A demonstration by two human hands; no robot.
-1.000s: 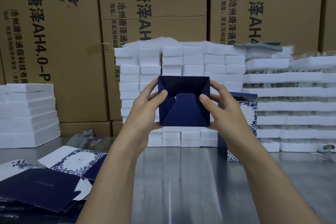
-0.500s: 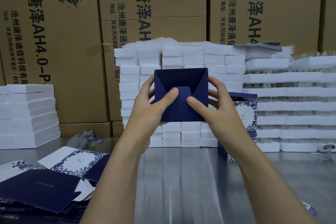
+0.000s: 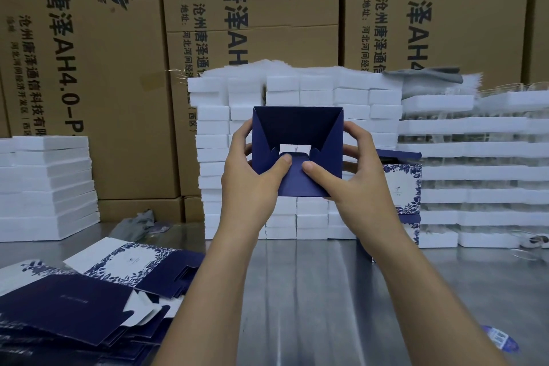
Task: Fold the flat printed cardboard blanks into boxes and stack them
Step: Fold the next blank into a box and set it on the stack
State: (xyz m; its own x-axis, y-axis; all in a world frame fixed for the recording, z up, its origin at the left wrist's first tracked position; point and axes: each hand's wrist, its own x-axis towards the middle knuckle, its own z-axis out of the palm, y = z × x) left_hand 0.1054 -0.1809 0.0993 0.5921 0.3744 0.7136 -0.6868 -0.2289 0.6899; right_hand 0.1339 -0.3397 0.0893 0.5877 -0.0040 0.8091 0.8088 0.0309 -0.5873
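Steel surface in a storeroom, seen from the head camera. Nearest, lower left: a messy pile of flat blanks, navy with white floral-print panels, lying on the surface. Lower right edge: a small blue-white sticker, blurred. Both forearms reach forward. The left hand and right hand hold a half-formed navy box in the air above the surface, fingers wrapped round its sides, both thumbs pressing the lower flap inward. Box end faces the camera; flaps not closed, and a small gap in the middle shows white behind. Just behind the right hand: finished boxes stacked on the surface. A grey rag lies further back on the left. White foam blocks are stacked behind the box, with foam slabs at left. Brown printed cartons form the back wall.
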